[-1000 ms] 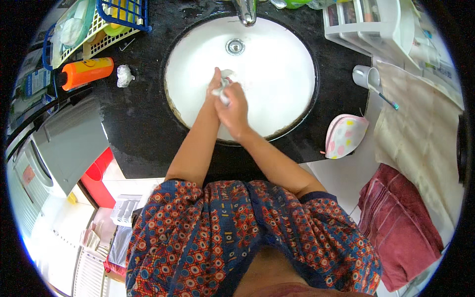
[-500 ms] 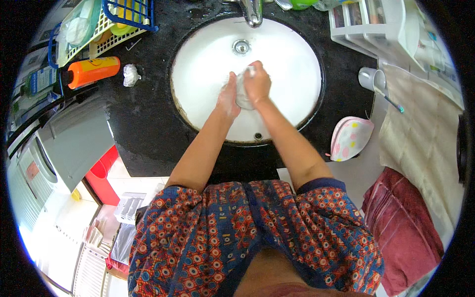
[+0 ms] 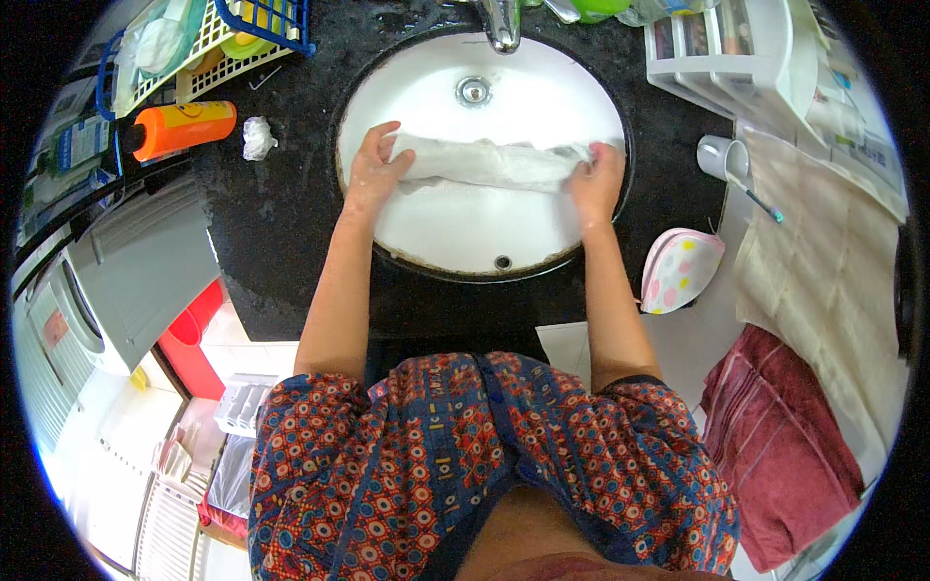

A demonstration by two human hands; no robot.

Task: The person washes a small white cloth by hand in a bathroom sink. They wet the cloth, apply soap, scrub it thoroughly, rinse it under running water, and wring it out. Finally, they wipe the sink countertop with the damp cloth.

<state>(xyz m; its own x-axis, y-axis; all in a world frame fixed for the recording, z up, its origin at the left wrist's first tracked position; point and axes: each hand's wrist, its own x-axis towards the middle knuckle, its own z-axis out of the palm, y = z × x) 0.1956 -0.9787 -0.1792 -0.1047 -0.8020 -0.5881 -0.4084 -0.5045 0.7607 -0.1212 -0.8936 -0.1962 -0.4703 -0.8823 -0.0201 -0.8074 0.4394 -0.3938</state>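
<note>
A strip of wet white cloth (image 3: 489,165) is stretched from side to side over the white oval sink (image 3: 455,228). My left hand (image 3: 375,169) pinches its left end between thumb and fingers. At the other end my right hand (image 3: 598,179) grips the cloth, slightly blurred. Both hands are above the basin, inside its rim. Behind the cloth the metal drain (image 3: 474,92) shows. The chrome faucet (image 3: 503,27) stands at the far edge, and no running water can be made out.
On the left of the black counter (image 3: 276,261) lie an orange bottle (image 3: 186,130) and a crumpled white wad (image 3: 258,138); a blue-and-cream basket (image 3: 257,48) stands behind. To the right are a white cup (image 3: 715,155), a spotted pouch (image 3: 683,271), a drawer unit (image 3: 722,53) and a maroon towel (image 3: 780,445).
My hands were close together around the bunched cloth. Now they have moved apart to left and right, and the cloth is spread lengthwise between them.
</note>
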